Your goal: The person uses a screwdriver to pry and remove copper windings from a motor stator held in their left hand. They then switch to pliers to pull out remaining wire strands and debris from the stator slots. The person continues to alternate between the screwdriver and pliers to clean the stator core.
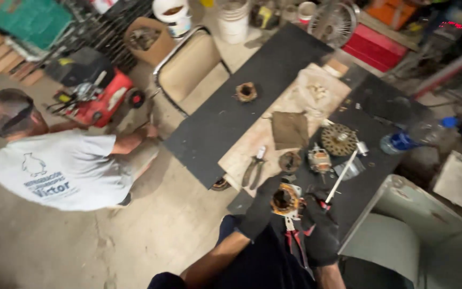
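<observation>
Both my hands wear black gloves at the near edge of a dark workbench [225,115]. My left hand [260,206] grips a round motor stator [286,200] with copper windings, holding it from the left side. My right hand [321,227] is closed on a red-handled tool [297,238] whose metal tip points up at the stator. A long white-shafted tool [342,175] lies slanted just beyond my right hand.
On the bench lie pliers [254,170], a small motor rotor [320,159], a round slotted disc [339,139], a brown cloth [290,129], another stator [246,92] and a plastic bottle [398,142]. A person in a white shirt [60,168] crouches on the floor at left beside a red machine [100,96].
</observation>
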